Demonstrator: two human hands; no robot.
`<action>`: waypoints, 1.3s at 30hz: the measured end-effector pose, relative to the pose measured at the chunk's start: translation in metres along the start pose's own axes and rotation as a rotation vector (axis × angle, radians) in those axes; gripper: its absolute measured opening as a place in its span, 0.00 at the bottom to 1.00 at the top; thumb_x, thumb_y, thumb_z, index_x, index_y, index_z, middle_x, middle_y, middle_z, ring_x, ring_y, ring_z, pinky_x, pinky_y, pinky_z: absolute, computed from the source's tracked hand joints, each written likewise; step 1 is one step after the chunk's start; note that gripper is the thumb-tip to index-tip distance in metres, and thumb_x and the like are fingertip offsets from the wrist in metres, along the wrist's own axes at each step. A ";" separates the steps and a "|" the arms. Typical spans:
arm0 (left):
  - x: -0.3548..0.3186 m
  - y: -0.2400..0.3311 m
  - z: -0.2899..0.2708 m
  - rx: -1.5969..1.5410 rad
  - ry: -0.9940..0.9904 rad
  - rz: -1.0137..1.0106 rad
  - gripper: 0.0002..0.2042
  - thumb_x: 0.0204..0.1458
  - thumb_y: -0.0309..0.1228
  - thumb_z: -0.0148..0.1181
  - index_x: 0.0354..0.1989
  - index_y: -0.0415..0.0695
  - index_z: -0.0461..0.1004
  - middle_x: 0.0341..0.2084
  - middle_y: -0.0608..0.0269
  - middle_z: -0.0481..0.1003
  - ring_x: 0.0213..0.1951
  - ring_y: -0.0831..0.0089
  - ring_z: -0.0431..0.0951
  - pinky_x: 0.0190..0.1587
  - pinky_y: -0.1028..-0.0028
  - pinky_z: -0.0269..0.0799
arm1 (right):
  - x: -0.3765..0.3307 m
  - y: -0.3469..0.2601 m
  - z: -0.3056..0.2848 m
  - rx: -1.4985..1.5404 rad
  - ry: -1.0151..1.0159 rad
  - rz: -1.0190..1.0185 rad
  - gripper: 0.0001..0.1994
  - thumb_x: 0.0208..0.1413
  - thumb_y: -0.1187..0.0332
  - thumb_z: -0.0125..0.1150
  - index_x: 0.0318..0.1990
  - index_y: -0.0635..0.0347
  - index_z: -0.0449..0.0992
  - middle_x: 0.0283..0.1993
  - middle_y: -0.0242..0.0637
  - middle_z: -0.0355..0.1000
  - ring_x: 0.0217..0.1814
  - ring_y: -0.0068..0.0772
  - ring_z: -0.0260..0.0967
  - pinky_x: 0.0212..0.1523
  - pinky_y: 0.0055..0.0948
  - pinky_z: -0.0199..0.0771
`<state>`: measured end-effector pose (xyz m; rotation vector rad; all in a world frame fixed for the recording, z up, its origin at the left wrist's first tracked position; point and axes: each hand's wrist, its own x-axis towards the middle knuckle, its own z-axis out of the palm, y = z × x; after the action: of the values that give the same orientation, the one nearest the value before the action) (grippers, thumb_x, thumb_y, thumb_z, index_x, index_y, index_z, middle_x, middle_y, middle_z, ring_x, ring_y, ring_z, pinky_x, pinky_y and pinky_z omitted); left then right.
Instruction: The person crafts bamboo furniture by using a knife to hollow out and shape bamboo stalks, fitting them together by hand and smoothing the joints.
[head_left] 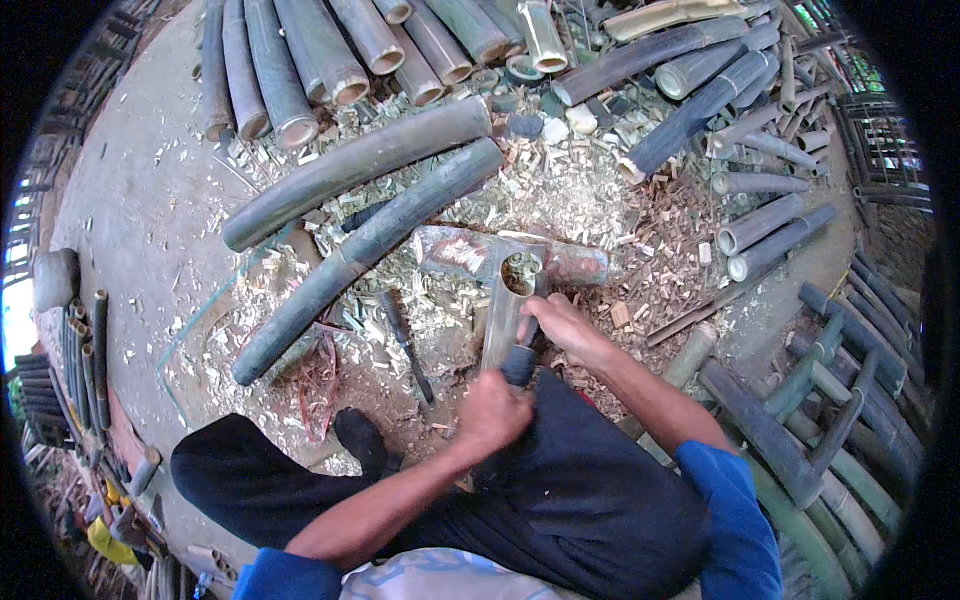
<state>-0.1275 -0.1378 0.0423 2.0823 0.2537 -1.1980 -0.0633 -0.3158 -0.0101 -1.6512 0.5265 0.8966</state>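
Note:
I sit on the ground with a short bamboo tube (505, 305) propped in front of my knees, its hollow end pointing away from me. My left hand (493, 410) grips the near end of the tube. My right hand (560, 328) is closed around a dark tool handle (520, 362) pressed against the tube's right side; the blade is hidden. The tube's far end rests on a reddish-grey block (470, 252) lying in wood chips.
Two long dark bamboo poles (370, 240) lie diagonally to the left. Cut bamboo sections (330, 60) are stacked at the top, more tubes (770, 225) at the right. A dark knife-like tool (405, 340) lies in the shavings. A bamboo frame (820, 420) stands at the right.

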 end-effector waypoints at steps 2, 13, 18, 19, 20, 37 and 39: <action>-0.003 0.005 0.021 -0.190 0.031 -0.021 0.21 0.47 0.35 0.70 0.43 0.29 0.75 0.33 0.41 0.81 0.40 0.47 0.84 0.46 0.54 0.78 | -0.009 -0.002 0.004 -0.168 0.069 -0.062 0.22 0.60 0.56 0.49 0.30 0.68 0.80 0.29 0.47 0.79 0.30 0.44 0.78 0.39 0.42 0.76; 0.021 -0.001 -0.137 0.330 0.228 -0.015 0.23 0.30 0.38 0.76 0.38 0.43 0.84 0.28 0.48 0.83 0.32 0.55 0.85 0.41 0.58 0.80 | 0.003 -0.036 0.065 0.685 -0.085 -0.003 0.13 0.69 0.60 0.52 0.45 0.62 0.77 0.45 0.39 0.76 0.46 0.34 0.75 0.44 0.44 0.81; 0.018 0.060 -0.166 0.750 0.430 0.357 0.09 0.36 0.31 0.69 0.26 0.40 0.82 0.24 0.46 0.81 0.32 0.50 0.84 0.37 0.55 0.79 | 0.000 -0.041 0.066 1.186 -0.184 -0.144 0.14 0.72 0.61 0.49 0.51 0.60 0.75 0.51 0.40 0.76 0.53 0.35 0.75 0.51 0.45 0.81; 0.017 0.072 -0.166 0.804 0.437 0.384 0.09 0.36 0.31 0.69 0.26 0.41 0.82 0.23 0.47 0.80 0.32 0.51 0.84 0.37 0.55 0.79 | 0.000 -0.040 0.066 1.263 -0.191 -0.136 0.14 0.72 0.61 0.49 0.51 0.60 0.75 0.51 0.40 0.76 0.53 0.36 0.75 0.52 0.45 0.81; 0.016 0.082 -0.165 0.860 0.442 0.410 0.09 0.37 0.32 0.70 0.26 0.41 0.82 0.22 0.48 0.80 0.33 0.52 0.84 0.37 0.55 0.78 | 0.001 -0.039 0.066 1.341 -0.199 -0.127 0.14 0.72 0.61 0.48 0.51 0.61 0.74 0.51 0.40 0.76 0.54 0.36 0.75 0.53 0.45 0.81; 0.007 0.094 -0.057 0.693 -0.235 1.264 0.31 0.39 0.31 0.74 0.54 0.38 0.71 0.48 0.45 0.75 0.43 0.49 0.81 0.46 0.49 0.76 | -0.032 0.076 0.019 0.090 0.147 -0.145 0.18 0.64 0.54 0.56 0.51 0.58 0.76 0.52 0.39 0.77 0.50 0.38 0.76 0.55 0.40 0.74; 0.040 0.118 -0.024 0.756 -0.154 1.418 0.37 0.39 0.29 0.72 0.63 0.45 0.66 0.56 0.45 0.70 0.45 0.46 0.80 0.47 0.52 0.77 | -0.023 0.082 -0.001 -0.105 0.334 -0.247 0.18 0.63 0.55 0.57 0.51 0.58 0.77 0.51 0.39 0.77 0.50 0.39 0.76 0.54 0.40 0.74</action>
<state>-0.0314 -0.2149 0.0745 1.9032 -1.6807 -0.4955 -0.1375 -0.3420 -0.0428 -1.9278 0.4923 0.4764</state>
